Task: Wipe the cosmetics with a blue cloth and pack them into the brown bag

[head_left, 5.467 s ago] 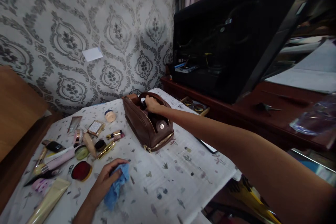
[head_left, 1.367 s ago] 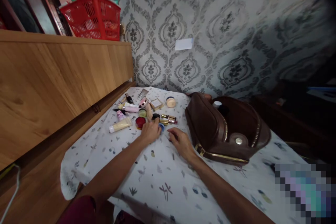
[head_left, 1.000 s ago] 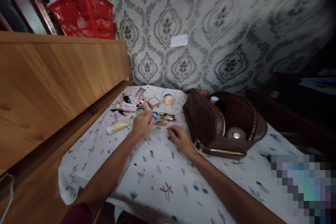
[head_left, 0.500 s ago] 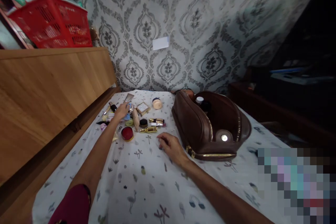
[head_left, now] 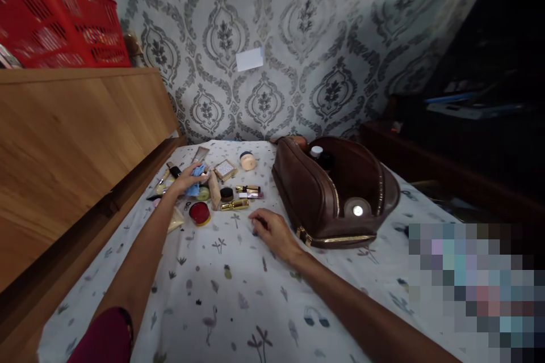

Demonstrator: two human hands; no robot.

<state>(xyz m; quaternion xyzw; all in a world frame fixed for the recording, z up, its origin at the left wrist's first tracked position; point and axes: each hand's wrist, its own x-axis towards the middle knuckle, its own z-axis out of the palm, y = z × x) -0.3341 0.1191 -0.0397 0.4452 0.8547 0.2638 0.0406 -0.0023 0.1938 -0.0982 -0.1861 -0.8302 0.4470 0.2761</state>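
My left hand point(head_left: 184, 182) reaches into a group of cosmetics, its fingers closed on a soft, crumpled blue item point(head_left: 196, 180) whose kind I cannot make out. Around it lie a grey tube point(head_left: 200, 154), a glittery square compact point(head_left: 225, 169), a beige tube point(head_left: 214, 189) and a red round jar point(head_left: 200, 213). My right hand point(head_left: 275, 233) rests on the cloth with fingers loosely curled in, nothing visible in them. Just beyond its fingertips is a gold lipstick point(head_left: 234, 205). To its right stands a brown leather bag point(head_left: 302, 193), unzipped, with a white-capped container point(head_left: 316, 152) inside.
A white patterned cloth point(head_left: 221, 295) covers the surface. Along the left runs a wooden panel point(head_left: 85, 125) with a red basket point(head_left: 63, 22) on top. Patterned wallpaper point(head_left: 264, 22) rises behind. A round peach jar point(head_left: 247, 161) stands near the back. Part of the lower right is pixelated.
My left hand has drawn slightly back, and the blue item now shows more in its fingers. My right hand stays beside the bag. The whole view has shifted a little.
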